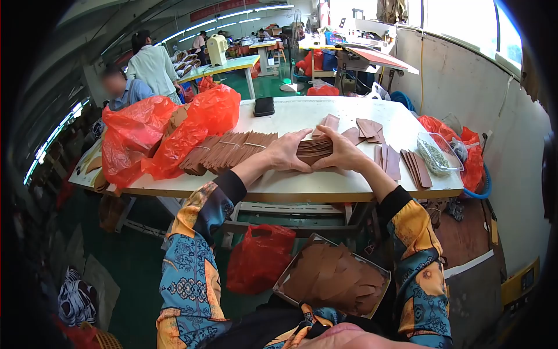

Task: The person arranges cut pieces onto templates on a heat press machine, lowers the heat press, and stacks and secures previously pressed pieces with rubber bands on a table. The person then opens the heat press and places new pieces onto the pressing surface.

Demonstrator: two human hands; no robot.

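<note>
Between my two hands is a stack of brown leather pieces (314,150), held over the front part of the white table (279,183). My left hand (285,152) curves around the stack's left end, and my right hand (343,151) closes on its right end. Left of my left hand lie bundles of similar brown pieces (229,152), tied with pale bands. Loose brown pieces (367,129) are spread beyond my right hand. Nearer the right end of the table, a small fanned group of strips (416,170) lies flat.
Red plastic bags (203,122) cover the table's left end. A black phone (264,107) lies at the back edge. On the right stands a clear plastic tray (437,154). Below the table is a box of brown pieces (331,279) beside a red bag (260,259). Other people work behind.
</note>
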